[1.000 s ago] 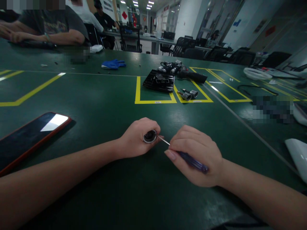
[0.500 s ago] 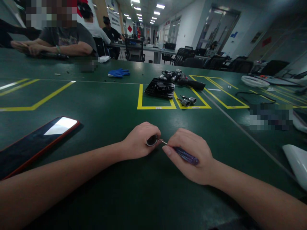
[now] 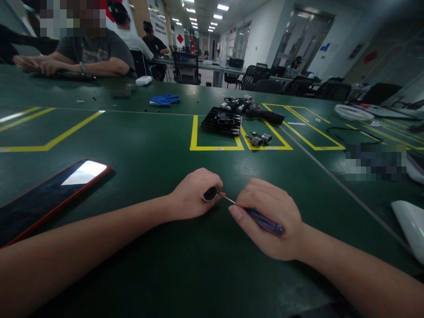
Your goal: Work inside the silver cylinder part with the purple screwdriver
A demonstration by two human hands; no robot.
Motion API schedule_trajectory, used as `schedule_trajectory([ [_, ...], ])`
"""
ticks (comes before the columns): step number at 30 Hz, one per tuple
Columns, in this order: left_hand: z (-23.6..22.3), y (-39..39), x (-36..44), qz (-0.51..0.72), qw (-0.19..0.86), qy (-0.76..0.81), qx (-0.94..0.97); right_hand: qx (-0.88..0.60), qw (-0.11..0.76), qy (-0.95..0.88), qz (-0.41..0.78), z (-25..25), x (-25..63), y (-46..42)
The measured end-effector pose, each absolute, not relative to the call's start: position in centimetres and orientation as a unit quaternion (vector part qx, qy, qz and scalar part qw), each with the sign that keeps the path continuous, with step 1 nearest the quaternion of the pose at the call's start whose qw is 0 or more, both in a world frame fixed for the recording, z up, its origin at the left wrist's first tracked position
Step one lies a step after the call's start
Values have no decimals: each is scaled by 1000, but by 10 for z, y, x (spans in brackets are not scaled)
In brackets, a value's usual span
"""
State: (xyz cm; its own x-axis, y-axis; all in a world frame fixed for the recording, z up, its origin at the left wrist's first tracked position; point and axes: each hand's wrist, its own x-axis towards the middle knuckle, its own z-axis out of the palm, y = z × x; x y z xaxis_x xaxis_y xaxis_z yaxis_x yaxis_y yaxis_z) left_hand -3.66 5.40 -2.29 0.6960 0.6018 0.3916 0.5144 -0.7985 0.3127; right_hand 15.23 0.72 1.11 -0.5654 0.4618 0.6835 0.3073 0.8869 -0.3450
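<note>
My left hand (image 3: 192, 194) rests on the green table (image 3: 149, 145), fingers wrapped round a small round metal part (image 3: 210, 194) whose dark open end faces right. My right hand (image 3: 270, 218) is closed on a small screwdriver (image 3: 261, 221) with a purple handle. Its thin metal shaft reaches left, and the tip sits at the rim of the round part. Both forearms lie on the table near its front edge.
A red-cased phone (image 3: 46, 198) lies at the left. Farther back, a black tray (image 3: 222, 121), small metal cylinders (image 3: 260, 139) and black parts (image 3: 236, 105) sit in yellow-taped boxes. A blue glove (image 3: 164, 100) lies beyond. Other people sit at the far left; a white object (image 3: 409, 223) is at the right.
My right hand has shifted slightly right and down with the screwdriver. The left hand keeps its grip on the round part; a second ago the view rose a little.
</note>
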Motion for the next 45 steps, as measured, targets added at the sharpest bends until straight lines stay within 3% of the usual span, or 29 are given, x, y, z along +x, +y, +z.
schedule_trajectory([
  [15, -21, 53, -36, 240, 86, 290, 922, -318, 429, -824, 192, 6, 153, 12],
  [39, -21, 54, -36, 261, 118, 243, 927, -251, 426, -853, 165, 7, 153, 12],
  [45, -24, 56, -36, 276, 108, 240, 924, -227, 405, -879, 112, 7, 152, 10],
])
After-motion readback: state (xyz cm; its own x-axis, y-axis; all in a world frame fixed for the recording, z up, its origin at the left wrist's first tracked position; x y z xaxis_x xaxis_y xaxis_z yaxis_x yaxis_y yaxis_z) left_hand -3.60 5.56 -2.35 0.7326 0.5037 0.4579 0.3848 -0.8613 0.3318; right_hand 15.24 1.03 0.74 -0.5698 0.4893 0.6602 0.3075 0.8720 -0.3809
